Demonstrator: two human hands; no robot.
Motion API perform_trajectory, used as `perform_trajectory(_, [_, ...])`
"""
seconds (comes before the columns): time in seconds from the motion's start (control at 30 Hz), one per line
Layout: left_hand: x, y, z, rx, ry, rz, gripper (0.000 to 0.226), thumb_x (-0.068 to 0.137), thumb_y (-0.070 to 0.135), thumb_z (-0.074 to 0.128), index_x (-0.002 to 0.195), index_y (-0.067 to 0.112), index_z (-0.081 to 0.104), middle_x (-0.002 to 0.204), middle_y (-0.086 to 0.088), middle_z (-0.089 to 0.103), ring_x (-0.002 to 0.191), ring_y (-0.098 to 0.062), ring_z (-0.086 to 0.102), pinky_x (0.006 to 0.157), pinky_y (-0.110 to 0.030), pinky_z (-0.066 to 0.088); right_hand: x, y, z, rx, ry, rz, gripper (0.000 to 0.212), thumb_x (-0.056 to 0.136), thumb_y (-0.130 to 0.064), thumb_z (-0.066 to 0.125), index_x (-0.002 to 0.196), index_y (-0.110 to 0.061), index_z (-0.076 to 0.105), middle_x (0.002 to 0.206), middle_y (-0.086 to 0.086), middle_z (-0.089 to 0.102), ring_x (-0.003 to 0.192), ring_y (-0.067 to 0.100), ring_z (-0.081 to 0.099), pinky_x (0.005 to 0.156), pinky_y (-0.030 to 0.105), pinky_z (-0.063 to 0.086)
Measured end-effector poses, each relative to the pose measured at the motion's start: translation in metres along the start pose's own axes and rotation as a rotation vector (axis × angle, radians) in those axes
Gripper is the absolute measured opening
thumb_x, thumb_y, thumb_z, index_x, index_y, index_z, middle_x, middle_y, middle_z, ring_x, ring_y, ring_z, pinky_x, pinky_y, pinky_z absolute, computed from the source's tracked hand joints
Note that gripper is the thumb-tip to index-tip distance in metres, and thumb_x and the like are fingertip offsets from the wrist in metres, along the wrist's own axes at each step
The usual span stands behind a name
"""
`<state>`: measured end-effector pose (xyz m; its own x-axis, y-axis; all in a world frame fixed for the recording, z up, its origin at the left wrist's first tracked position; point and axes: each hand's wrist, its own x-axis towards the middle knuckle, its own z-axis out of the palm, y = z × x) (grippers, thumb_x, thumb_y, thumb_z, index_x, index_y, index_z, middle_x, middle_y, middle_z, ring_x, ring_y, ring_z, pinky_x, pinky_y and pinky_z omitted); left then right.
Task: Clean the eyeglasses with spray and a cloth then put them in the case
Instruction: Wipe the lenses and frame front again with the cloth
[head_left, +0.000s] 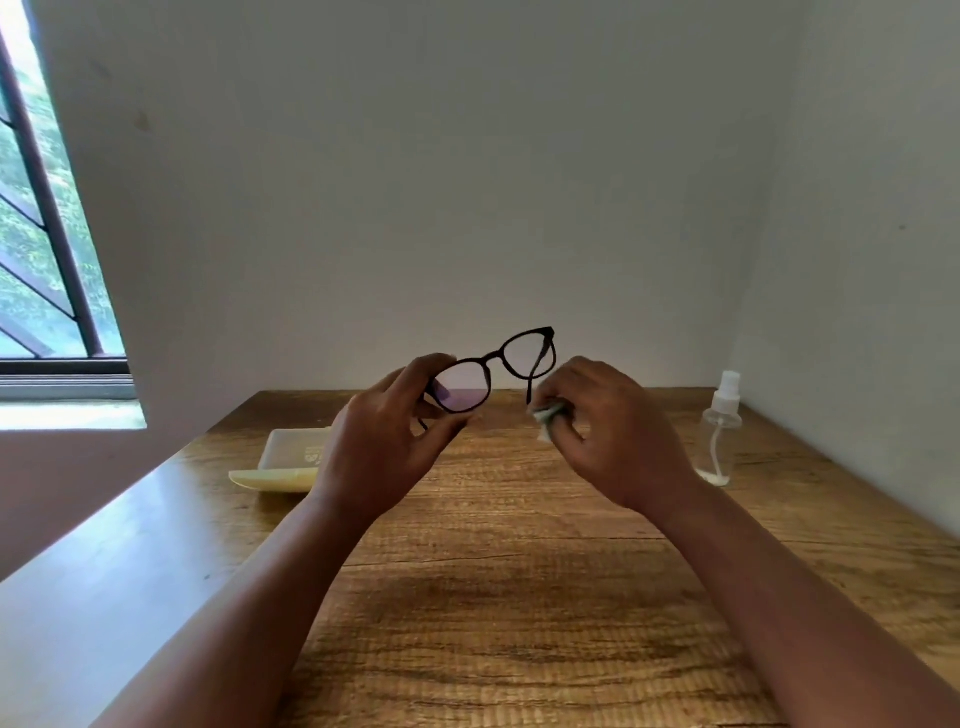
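Left hand (382, 441): grip pinches the eyeglasses (493, 371) at their left rim, raised above the worktop (519, 597).
Right hand (618, 431): grip clenched round a bunched cloth (546, 415), just beside the right temple arm.
Case (288, 460): pale yellow, lying left on the worktop.
Spray bottle (721, 431): upright at right, near the wall.

Wooden table (519, 597) filled the lower frame, strong horizontal grain, a darker patch near the front centre, glare washing out its left edge. Plain off-white wall (415, 182) stood behind it, with a few faint marks upper left. Side wall (883, 234) met it in a corner on the right. Window (47, 234) at far left had a dark frame with bars, green foliage outside, and a bright sill (67, 413) below it.
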<state>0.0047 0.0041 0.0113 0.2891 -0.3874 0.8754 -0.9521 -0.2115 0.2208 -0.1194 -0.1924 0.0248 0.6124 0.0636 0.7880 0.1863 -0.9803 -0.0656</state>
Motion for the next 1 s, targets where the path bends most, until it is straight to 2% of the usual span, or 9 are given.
perform_trajectory(0.07, [0.0,-0.001,0.002,-0.01,0.017,-0.022,0.046,0.083,0.042,0.071,0.122,0.023,0.054,0.1,0.01,0.067,0.082,0.001,0.07,0.063,-0.038,0.06,-0.005,0.011,-0.003,0.077,-0.132,0.249,0.015,0.082,-0.014,0.067,0.092,-0.023,0.061,0.089,-0.007,0.063,0.08,0.013,0.061,0.069,0.035,0.051])
perform_trajectory(0.13, [0.0,-0.002,0.004,-0.022,0.018,-0.049,0.045,0.083,0.035,0.075,0.122,0.024,0.053,0.101,0.009,0.066,0.083,0.0,0.07,0.065,-0.039,0.06,-0.009,0.019,-0.004,0.003,-0.409,0.419,0.018,0.082,-0.019,0.071,0.093,-0.026,0.058,0.09,-0.008,0.063,0.082,0.012,0.06,0.072,0.035,0.053])
perform_trajectory(0.27, [-0.001,-0.001,0.007,-0.027,-0.009,-0.055,0.045,0.084,0.037,0.072,0.121,0.023,0.051,0.102,0.008,0.067,0.085,-0.002,0.07,0.067,-0.039,0.06,-0.013,0.021,0.0,-0.074,-0.659,0.511,0.014,0.082,-0.023,0.07,0.087,-0.031,0.059,0.095,-0.01,0.062,0.09,0.012,0.059,0.075,0.03,0.047])
perform_trajectory(0.37, [-0.001,0.001,0.009,-0.05,-0.007,-0.067,0.046,0.085,0.03,0.074,0.122,0.016,0.052,0.102,0.005,0.068,0.083,-0.001,0.07,0.069,-0.033,0.06,-0.01,0.015,0.0,-0.167,-0.601,0.412,0.023,0.08,-0.032,0.065,0.103,-0.034,0.06,0.112,-0.012,0.054,0.108,0.012,0.05,0.091,0.035,0.041])
perform_trajectory(0.5, [-0.002,0.008,0.012,-0.186,0.04,-0.181,0.044,0.085,0.03,0.072,0.12,0.014,0.051,0.098,0.007,0.07,0.08,0.001,0.071,0.067,-0.019,0.057,-0.006,-0.009,0.003,0.385,-0.405,0.541,0.017,0.088,-0.038,0.068,0.099,-0.026,0.067,0.099,-0.007,0.066,0.087,0.013,0.061,0.078,0.033,0.05])
perform_trajectory(0.6, [-0.002,0.015,0.015,-0.356,0.063,-0.315,0.041,0.088,0.034,0.068,0.12,0.017,0.049,0.095,0.002,0.072,0.081,-0.009,0.072,0.069,-0.032,0.059,-0.007,-0.026,0.014,0.722,-0.477,0.683,0.03,0.095,-0.043,0.059,0.102,-0.016,0.069,0.091,0.0,0.073,0.073,0.011,0.064,0.068,0.029,0.05])
perform_trajectory(0.7, [-0.002,0.024,0.019,-0.645,0.031,-0.44,0.039,0.088,0.035,0.064,0.119,0.019,0.045,0.101,-0.006,0.073,0.095,-0.021,0.072,0.091,-0.051,0.055,-0.006,-0.036,0.026,0.939,-0.453,0.794,0.035,0.098,-0.046,0.052,0.109,-0.015,0.066,0.087,0.004,0.072,0.069,0.012,0.062,0.06,0.025,0.046])
perform_trajectory(0.9, [-0.006,0.032,0.028,-0.758,-0.071,-0.467,0.048,0.086,0.047,0.062,0.119,0.02,0.041,0.11,-0.005,0.072,0.107,-0.018,0.068,0.101,-0.048,0.049,-0.001,-0.039,0.036,1.187,-0.207,0.938,0.05,0.098,-0.055,0.043,0.118,-0.012,0.06,0.08,0.006,0.066,0.065,0.014,0.057,0.058,0.027,0.043])
perform_trajectory(1.0, [-0.008,0.034,0.032,-0.738,-0.13,-0.443,0.041,0.089,0.037,0.06,0.118,0.017,0.04,0.113,0.001,0.072,0.112,-0.011,0.065,0.102,-0.041,0.048,0.002,-0.034,0.036,1.239,-0.071,0.962,0.052,0.097,-0.054,0.044,0.12,-0.01,0.061,0.072,0.003,0.061,0.059,0.01,0.054,0.056,0.025,0.043])
